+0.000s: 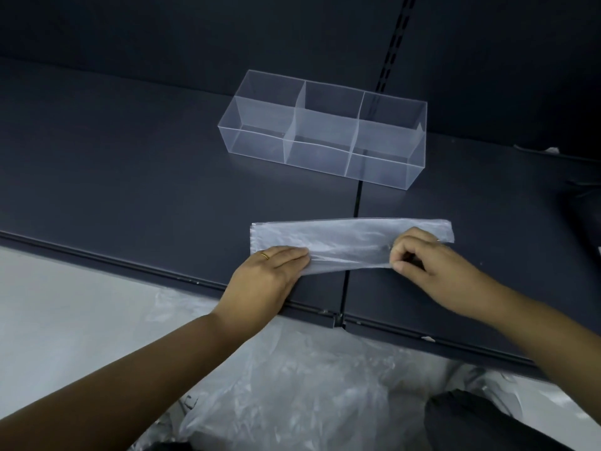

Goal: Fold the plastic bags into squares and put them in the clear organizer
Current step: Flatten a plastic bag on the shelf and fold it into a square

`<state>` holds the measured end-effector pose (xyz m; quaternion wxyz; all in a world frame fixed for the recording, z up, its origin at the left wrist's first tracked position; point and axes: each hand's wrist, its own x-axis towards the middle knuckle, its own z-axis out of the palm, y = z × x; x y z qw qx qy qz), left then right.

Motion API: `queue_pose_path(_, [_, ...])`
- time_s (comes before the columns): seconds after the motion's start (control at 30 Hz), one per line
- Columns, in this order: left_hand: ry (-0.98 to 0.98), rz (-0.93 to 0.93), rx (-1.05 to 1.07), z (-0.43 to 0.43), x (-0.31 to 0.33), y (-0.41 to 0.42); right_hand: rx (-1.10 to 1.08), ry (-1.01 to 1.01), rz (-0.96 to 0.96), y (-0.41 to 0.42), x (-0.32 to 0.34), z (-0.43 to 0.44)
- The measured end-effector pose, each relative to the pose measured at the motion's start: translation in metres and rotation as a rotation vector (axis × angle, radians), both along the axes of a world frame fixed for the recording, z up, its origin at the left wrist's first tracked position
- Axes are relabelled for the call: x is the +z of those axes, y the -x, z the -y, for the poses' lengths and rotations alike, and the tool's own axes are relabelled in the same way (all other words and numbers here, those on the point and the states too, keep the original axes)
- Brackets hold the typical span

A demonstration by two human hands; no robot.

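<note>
Plastic bag [351,239], already folded into a long narrow strip, lies flat on the dark shelf [130,157], crossing the seam between two boards, near the front edge and well apart from the clear organizer [253,144] behind it, whose compartments look empty. The left hand [270,271] lies with straight fingers [292,253] pressing the strip's near left part down. The right hand [422,265] has curled fingers [406,252] that pinch the near edge towards the right end. I judge the film very light, limp and slick. It should hold no crease by itself, will likely spring open or slide on the smooth board, and may trap air. It is best pinned flat at one end while the other end is pinched at its corners and edge. More loose bags [292,385] lie heaped below the shelf.
</note>
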<state>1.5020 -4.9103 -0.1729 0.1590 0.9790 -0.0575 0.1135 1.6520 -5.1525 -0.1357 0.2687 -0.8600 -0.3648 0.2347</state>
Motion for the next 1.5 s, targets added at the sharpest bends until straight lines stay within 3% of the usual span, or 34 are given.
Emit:
queue_pose_path(0.17, [0.034,0.017,0.046,0.009,0.004,0.003,0.064,0.049,0.419,0.031,0.004,-0.015])
queue_pose_path(0.3, [0.066,-0.025,0.048,0.012,0.011,0.005,0.102,-0.029,0.55,0.042,-0.018,-0.035])
queue_pose_path(0.4, [0.166,-0.091,0.063,-0.002,0.013,0.008,-0.047,-0.145,0.382,0.023,-0.021,-0.022])
queue_pose_path(0.57, [0.663,-0.24,0.404,-0.036,0.018,0.014,-0.268,-0.213,-0.067,-0.005,-0.016,0.002])
queue_pose_path(0.67, [0.807,-0.282,0.568,-0.048,0.017,0.006,-0.356,-0.247,-0.173,-0.013,-0.022,-0.005])
queue_pose_path(0.77, [0.867,-0.273,0.713,-0.048,0.015,-0.004,-0.436,-0.23,-0.147,-0.018,-0.029,-0.018])
queue_pose_path(0.97, [0.559,-0.232,0.751,-0.037,0.016,-0.014,-0.478,-0.061,0.073,-0.027,-0.034,-0.036])
queue_pose_path(1.1, [0.383,-0.227,0.791,-0.031,0.016,-0.008,-0.465,0.0,0.077,-0.032,-0.034,-0.039])
queue_pose_path(1.17, [0.216,-0.054,0.707,-0.024,0.017,-0.005,-0.462,0.012,0.085,-0.031,-0.034,-0.04])
queue_pose_path(1.23, [0.11,0.048,0.446,-0.013,0.016,-0.005,-0.468,0.02,0.086,-0.03,-0.033,-0.041])
queue_pose_path(1.33, [-0.015,-0.211,0.153,0.007,0.004,-0.004,-0.472,0.07,0.09,-0.024,-0.023,-0.043])
queue_pose_path(1.4, [-0.174,-0.362,0.143,0.01,-0.006,-0.002,-0.438,0.108,0.308,-0.013,-0.016,-0.047])
queue_pose_path(1.47, [-0.239,-0.373,0.151,0.009,-0.012,0.0,-0.271,-0.01,0.551,0.008,-0.01,-0.06])
queue_pose_path(1.5, [-0.24,-0.364,0.151,0.008,-0.014,0.0,-0.145,-0.077,0.572,0.021,-0.009,-0.069])
